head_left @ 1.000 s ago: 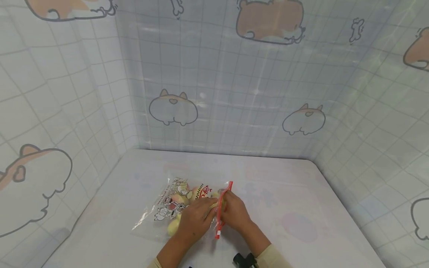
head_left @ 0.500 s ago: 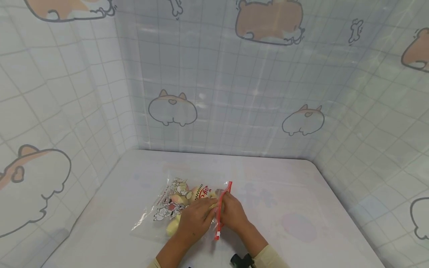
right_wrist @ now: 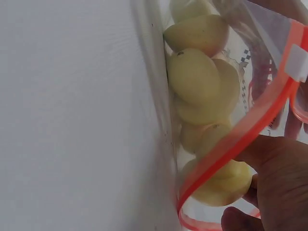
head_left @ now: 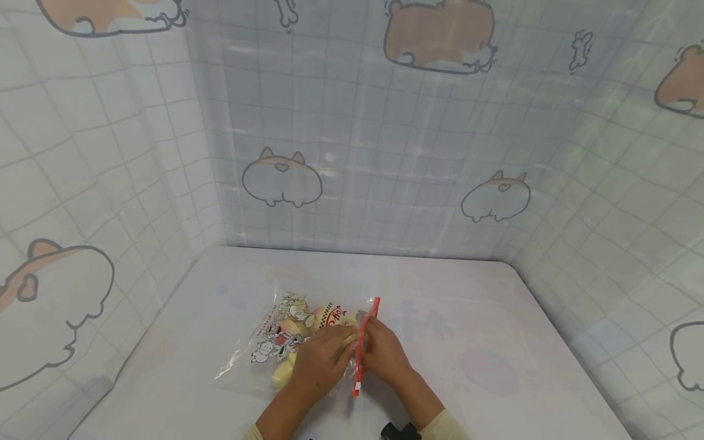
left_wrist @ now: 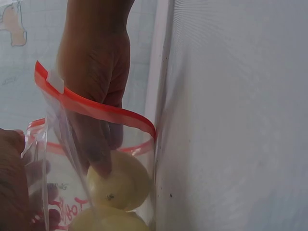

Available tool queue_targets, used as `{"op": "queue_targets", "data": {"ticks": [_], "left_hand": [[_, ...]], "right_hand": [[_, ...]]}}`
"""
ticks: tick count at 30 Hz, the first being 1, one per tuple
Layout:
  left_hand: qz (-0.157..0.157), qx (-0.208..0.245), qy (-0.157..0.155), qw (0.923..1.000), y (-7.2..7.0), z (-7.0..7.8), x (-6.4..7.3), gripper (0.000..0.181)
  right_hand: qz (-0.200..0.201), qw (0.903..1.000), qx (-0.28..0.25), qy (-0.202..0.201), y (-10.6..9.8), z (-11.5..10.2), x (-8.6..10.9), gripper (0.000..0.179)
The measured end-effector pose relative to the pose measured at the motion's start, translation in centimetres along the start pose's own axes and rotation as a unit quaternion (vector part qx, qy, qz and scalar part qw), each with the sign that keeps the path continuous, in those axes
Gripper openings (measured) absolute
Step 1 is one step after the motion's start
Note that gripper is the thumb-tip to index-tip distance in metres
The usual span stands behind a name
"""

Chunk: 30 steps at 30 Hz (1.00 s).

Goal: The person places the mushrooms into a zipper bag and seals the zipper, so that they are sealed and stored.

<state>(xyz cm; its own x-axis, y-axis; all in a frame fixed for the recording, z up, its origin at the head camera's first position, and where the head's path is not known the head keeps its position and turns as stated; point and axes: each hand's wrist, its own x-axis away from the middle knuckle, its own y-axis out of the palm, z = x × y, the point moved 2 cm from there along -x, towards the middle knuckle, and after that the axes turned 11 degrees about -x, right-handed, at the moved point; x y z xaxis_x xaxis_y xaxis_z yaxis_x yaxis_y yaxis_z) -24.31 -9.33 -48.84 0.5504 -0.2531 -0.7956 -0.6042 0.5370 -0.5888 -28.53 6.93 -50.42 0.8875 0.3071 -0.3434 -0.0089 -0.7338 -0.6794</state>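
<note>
A clear zip bag [head_left: 272, 342] with cartoon prints lies on its side on the table, its red-edged mouth facing right. Several smooth yellow fruits, some blushed pink, fill it. My left hand [head_left: 319, 360] lies over the bag near the mouth; in the left wrist view its thumb and fingers pinch the plastic wall. Through the open mouth reaches my right hand [head_left: 387, 351], its fingers around the yellow fruit [right_wrist: 221, 185] nearest the opening. A white slider [right_wrist: 297, 63] sits at one end of the red zip strip [right_wrist: 250, 134]. Plastic and the left hand partly hide the right fingertips.
The white table [head_left: 484, 330] has rounded far corners. Grid-patterned curtains [head_left: 374, 183] with cartoon dogs enclose it at the back and both sides. A black device [head_left: 400, 431] is worn by the right wrist, at the bottom of the head view.
The right hand and the red zip strip have shifted very slightly left with the view. Both hands keep the same hold at the bag's mouth.
</note>
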Motion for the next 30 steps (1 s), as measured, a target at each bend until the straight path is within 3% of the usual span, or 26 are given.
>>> {"op": "queue_targets", "data": {"ticks": [9, 17, 23, 27, 30], "left_hand": [[0.005, -0.001, 0.002, 1.0000, 0.1, -0.1, 0.0, 0.029], [-0.002, -0.007, 0.012, 0.9999, 0.2, 0.0, 0.2, 0.028], [-0.011, -0.013, 0.023, 0.9996, -0.1, 0.2, 0.1, 0.029], [-0.033, -0.028, 0.032, 0.9986, -0.6, 0.5, 0.1, 0.030], [-0.068, -0.042, 0.031, 0.9963, -0.9, 0.8, 0.3, 0.034]], "right_hand": [[-0.008, 1.0000, -0.001, 0.004, -1.0, 0.0, 0.9, 0.066], [0.008, 0.9990, 0.012, -0.043, -1.4, 0.6, 1.8, 0.057], [0.003, 0.9984, 0.015, -0.055, -1.8, 0.6, 2.3, 0.050], [-0.010, 0.9985, 0.016, -0.051, -2.0, 0.6, 2.7, 0.048], [-0.020, 0.9985, 0.019, -0.048, -2.1, 0.5, 3.1, 0.048]]}}
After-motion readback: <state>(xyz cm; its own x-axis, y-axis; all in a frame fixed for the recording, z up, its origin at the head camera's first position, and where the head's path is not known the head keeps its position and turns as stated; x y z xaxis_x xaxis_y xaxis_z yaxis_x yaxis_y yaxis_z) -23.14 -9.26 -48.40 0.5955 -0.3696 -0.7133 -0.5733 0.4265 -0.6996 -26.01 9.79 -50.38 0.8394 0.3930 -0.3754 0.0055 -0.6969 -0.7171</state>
